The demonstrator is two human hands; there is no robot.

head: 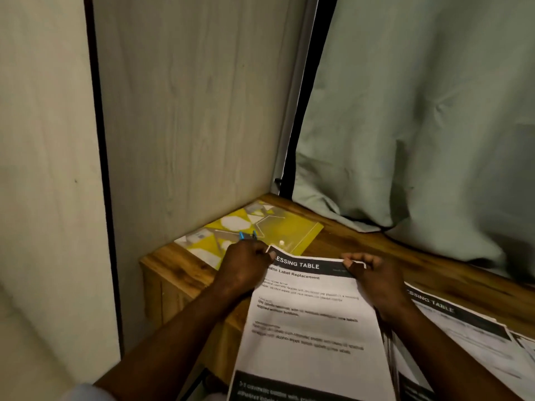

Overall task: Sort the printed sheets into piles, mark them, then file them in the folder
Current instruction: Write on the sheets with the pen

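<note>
A printed sheet [307, 322] with a black header band ending in "ESSING TABLE" and the line "Bottle Label Replacement" lies slanted over the near part of the tabletop [362, 241]. Its top edge is raised towards the middle of the tabletop and its lower end reaches out past the near edge. The left hand [246, 266] pinches the sheet's top left corner, thumb on the printed face and the other fingers curled under the paper. The right hand [373, 277] pinches the top right corner in the same way, thumb tip on the header band and fingers bent over the edge. Thin edges of further paper show along the sheet's right side, under the right wrist. More sheets [463, 331] with the same black header lie flat just beside it, towards the right edge of the tabletop. A yellow folder [286, 230] with pale geometric shapes lies flat in the far left corner, against the wood-grain wall panel [188, 111]. A small blue thing [247, 235] sticks up just beyond the left hand's knuckles, over the folder; what it is, and whether the hand holds it, cannot be told. A pale green curtain [419, 111] hangs along the far edge, and its hem lies bunched on the wood.
</note>
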